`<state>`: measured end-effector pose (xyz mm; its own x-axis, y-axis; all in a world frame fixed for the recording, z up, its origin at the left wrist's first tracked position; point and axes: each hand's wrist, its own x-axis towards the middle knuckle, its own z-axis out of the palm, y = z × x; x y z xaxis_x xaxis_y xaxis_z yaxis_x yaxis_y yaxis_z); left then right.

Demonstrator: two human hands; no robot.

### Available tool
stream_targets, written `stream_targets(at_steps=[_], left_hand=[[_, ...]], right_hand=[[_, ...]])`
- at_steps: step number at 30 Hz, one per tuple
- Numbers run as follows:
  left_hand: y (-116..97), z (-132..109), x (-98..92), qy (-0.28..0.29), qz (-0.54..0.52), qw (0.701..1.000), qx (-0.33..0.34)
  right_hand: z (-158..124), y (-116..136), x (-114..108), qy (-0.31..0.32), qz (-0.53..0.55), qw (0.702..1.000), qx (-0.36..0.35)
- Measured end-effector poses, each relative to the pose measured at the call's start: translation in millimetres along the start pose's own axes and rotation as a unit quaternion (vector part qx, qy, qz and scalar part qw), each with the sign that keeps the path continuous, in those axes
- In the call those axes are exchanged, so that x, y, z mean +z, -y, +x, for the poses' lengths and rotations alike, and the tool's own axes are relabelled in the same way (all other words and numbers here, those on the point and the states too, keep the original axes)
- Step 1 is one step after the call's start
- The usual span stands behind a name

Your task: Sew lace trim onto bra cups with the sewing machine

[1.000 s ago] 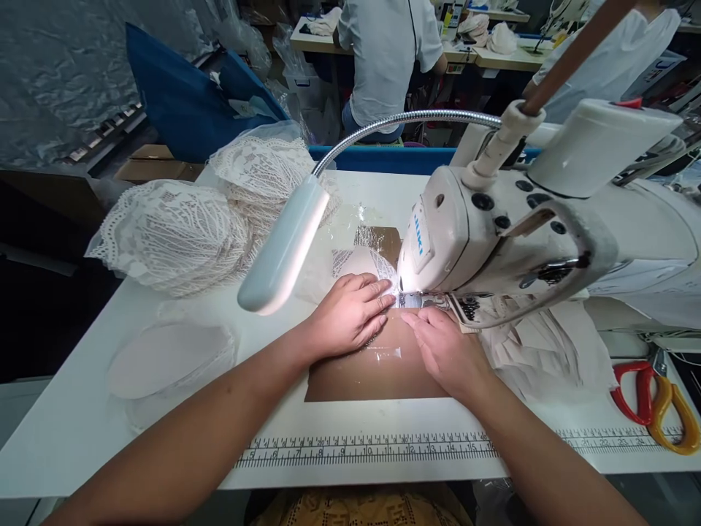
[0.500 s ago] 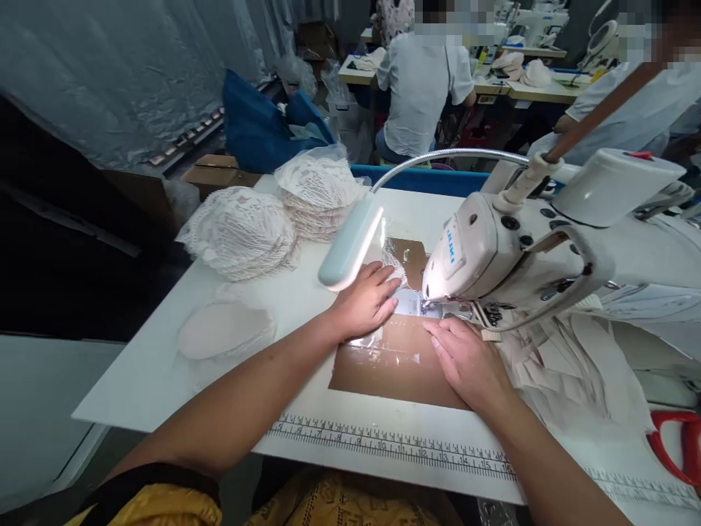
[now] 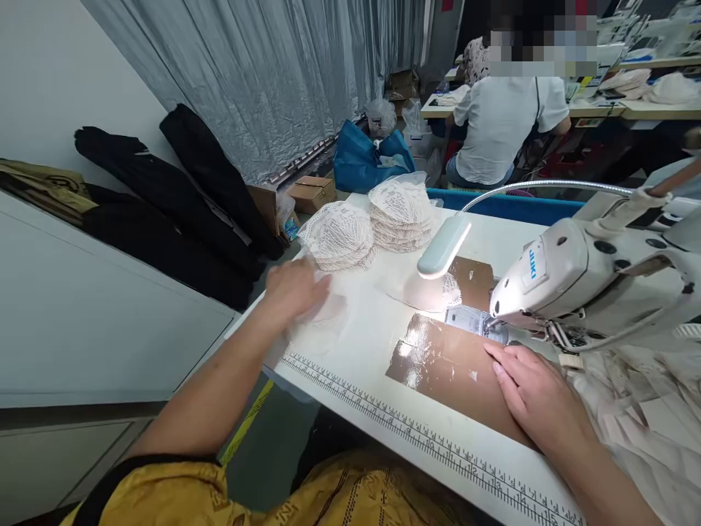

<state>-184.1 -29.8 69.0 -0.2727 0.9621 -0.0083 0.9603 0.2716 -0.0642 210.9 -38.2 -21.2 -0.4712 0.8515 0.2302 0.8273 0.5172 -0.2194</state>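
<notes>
My left hand (image 3: 296, 288) reaches out to the left edge of the white table (image 3: 361, 351), over the pale cup-shaped pads (image 3: 323, 315); it is smeared by motion and its fingers do not show clearly. My right hand (image 3: 534, 391) lies flat with fingers stretched out on the brown taped patch (image 3: 438, 361) in front of the white sewing machine (image 3: 553, 274). A finished lace cup (image 3: 432, 292) lies under the lamp head (image 3: 443, 246), behind the needle plate (image 3: 471, 321).
Two stacks of white lace cups (image 3: 339, 235) (image 3: 401, 213) stand at the table's far left. Pale fabric pieces (image 3: 635, 394) pile up at the right. A ruler strip (image 3: 438, 446) runs along the front edge. A person in a white shirt (image 3: 507, 117) sits at the bench behind.
My left hand has left the fabric at the needle and swung left to the pads at the table edge. The view has turned left. My right hand stays on the brown patch.
</notes>
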Motion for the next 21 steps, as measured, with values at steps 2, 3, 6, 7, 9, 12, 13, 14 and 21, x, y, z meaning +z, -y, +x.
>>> stream_targets(at_steps=[2, 3, 6, 7, 9, 12, 13, 14, 21], left_hand=[[27, -7, 16.0, 0.042, -0.031, 0.999, -0.007], [33, -14, 22.2, 0.037, -0.062, 0.997, 0.010], [22, -40, 28.1, 0.097, -0.291, 0.948, 0.082], [9, -48, 25.8, 0.153, -0.370, 0.910, 0.110], [-25, -56, 18.1, 0.259, -0.459, 0.826, 0.199], [-86, -51, 9.7, 0.316, -0.448, 0.762, 0.343], [-106, -45, 9.9, 0.302, -0.424, 0.765, 0.380], [-124, -39, 11.8, 0.280, -0.395, 0.777, 0.403], [-185, -6, 35.4, 0.137, -0.280, 0.852, 0.421]], right_hand=[[1, 2, -2, -0.002, 0.008, 1.000, 0.002], [1, 3, -2, -0.004, 0.010, 1.000, 0.004], [2, 6, -5, -0.006, 0.014, 1.000, 0.015], [3, 7, -6, -0.004, 0.016, 1.000, 0.019], [3, 8, -9, -0.002, 0.026, 0.999, 0.033], [3, 10, -15, -0.009, 0.069, 0.995, 0.076], [3, 10, -17, -0.015, 0.092, 0.992, 0.089], [3, 11, -20, -0.025, 0.114, 0.988, 0.098], [2, 13, -25, 0.001, 0.165, 0.986, 0.007]])
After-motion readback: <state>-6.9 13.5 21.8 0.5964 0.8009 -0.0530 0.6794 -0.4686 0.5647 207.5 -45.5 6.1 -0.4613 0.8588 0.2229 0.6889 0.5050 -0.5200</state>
